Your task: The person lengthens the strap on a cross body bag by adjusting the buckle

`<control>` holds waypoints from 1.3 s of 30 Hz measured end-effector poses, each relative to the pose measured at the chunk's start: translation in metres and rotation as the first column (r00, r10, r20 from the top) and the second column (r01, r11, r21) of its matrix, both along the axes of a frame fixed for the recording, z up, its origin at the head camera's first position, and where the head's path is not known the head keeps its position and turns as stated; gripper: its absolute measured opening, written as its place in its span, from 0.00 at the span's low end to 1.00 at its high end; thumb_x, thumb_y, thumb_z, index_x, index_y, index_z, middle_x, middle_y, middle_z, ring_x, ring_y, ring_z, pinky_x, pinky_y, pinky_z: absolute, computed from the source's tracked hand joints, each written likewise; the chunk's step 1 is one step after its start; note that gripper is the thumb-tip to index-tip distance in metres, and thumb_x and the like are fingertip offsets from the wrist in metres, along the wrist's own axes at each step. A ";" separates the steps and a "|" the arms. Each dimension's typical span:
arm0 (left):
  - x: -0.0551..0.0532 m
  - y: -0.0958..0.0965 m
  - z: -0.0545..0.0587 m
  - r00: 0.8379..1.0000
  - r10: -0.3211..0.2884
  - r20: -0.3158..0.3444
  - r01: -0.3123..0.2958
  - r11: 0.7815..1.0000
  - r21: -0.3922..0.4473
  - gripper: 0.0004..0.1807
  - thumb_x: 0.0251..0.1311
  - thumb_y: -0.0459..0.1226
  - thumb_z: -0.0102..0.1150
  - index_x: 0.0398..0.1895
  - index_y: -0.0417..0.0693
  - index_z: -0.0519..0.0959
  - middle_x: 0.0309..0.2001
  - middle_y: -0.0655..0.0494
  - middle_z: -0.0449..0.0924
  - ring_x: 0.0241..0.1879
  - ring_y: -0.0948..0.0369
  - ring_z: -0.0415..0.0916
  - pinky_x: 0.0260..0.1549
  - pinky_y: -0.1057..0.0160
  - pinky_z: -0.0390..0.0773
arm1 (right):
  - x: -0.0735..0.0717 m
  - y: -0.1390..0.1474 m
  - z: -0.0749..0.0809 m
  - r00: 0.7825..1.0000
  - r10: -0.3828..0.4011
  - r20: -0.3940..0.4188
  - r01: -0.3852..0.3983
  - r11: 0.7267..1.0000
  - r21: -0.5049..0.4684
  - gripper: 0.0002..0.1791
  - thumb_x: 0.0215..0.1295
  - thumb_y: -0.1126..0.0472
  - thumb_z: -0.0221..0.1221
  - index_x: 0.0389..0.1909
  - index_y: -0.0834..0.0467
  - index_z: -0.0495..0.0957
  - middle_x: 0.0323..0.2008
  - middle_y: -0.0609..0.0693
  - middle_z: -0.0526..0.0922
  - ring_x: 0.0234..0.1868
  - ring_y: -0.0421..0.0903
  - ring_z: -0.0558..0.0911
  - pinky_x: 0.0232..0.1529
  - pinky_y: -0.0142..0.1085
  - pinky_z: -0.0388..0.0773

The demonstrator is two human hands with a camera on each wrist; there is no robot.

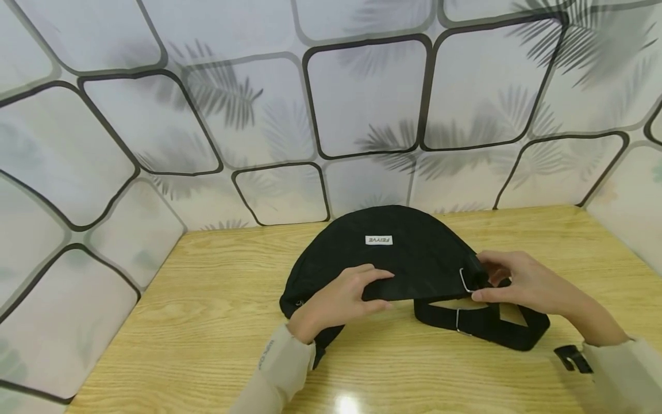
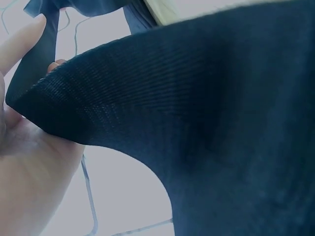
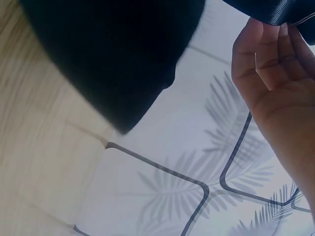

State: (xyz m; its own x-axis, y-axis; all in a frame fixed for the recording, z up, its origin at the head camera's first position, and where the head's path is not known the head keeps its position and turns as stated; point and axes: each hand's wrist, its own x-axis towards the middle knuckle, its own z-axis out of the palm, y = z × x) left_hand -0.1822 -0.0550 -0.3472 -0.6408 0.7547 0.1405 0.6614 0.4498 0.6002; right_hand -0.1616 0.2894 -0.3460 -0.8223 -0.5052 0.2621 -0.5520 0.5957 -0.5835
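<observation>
A black half-moon waist bag [image 1: 403, 253] stands on the table with its curved side up and a white label on its front. My left hand [image 1: 343, 296] holds the lower edge, thumb below and index finger across the front. Black webbing [image 2: 128, 93] runs between thumb and fingers in the left wrist view. At the bag's right corner, my right hand [image 1: 522, 284] pinches the strap end beside a metal ring [image 1: 464, 280]. The right wrist view has the right hand [image 3: 275, 73] with its fingertips on dark webbing [image 3: 270, 10]. The rest of the strap [image 1: 512, 333] lies looped on the table.
A black plastic buckle [image 1: 573, 359] lies by the right sleeve. Another piece of strap [image 1: 327, 339] hangs below the left wrist. The wood-grain table [image 1: 196, 322] meets a patterned wall covering [image 1: 367, 98] at the back and sides.
</observation>
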 end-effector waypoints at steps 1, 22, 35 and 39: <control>0.000 -0.002 0.000 1.000 0.000 -0.002 0.000 1.000 0.003 0.27 0.67 0.39 0.67 0.66 0.40 0.75 0.48 0.52 0.78 0.42 0.63 0.75 0.44 0.70 0.76 | 0.000 0.001 -0.001 1.000 0.010 -0.010 -0.011 1.000 -0.008 0.17 0.57 0.65 0.73 0.44 0.58 0.77 0.33 0.37 0.77 0.33 0.35 0.77 0.34 0.34 0.79; -0.004 -0.032 0.003 0.999 0.027 -0.042 -0.026 1.000 0.007 0.27 0.65 0.35 0.68 0.65 0.36 0.76 0.44 0.52 0.77 0.37 0.63 0.71 0.41 0.66 0.77 | -0.001 0.018 -0.008 0.999 0.020 -0.026 -0.021 0.999 -0.046 0.21 0.53 0.70 0.74 0.47 0.56 0.80 0.32 0.36 0.78 0.33 0.38 0.77 0.31 0.32 0.74; -0.004 -0.041 0.005 0.999 0.040 -0.019 -0.040 0.999 -0.010 0.26 0.66 0.36 0.67 0.65 0.37 0.76 0.45 0.53 0.77 0.34 0.65 0.69 0.38 0.65 0.76 | -0.001 0.026 -0.010 0.997 0.047 -0.064 -0.048 0.999 -0.022 0.24 0.50 0.70 0.75 0.48 0.54 0.82 0.34 0.34 0.79 0.35 0.37 0.78 0.34 0.30 0.76; -0.004 -0.043 0.005 0.999 0.034 -0.016 -0.034 0.999 -0.007 0.26 0.66 0.37 0.67 0.65 0.38 0.76 0.44 0.53 0.77 0.32 0.65 0.68 0.37 0.66 0.76 | -0.001 0.027 -0.011 0.995 0.058 -0.078 -0.059 0.998 -0.012 0.24 0.49 0.70 0.76 0.48 0.54 0.82 0.34 0.33 0.79 0.35 0.37 0.78 0.37 0.29 0.76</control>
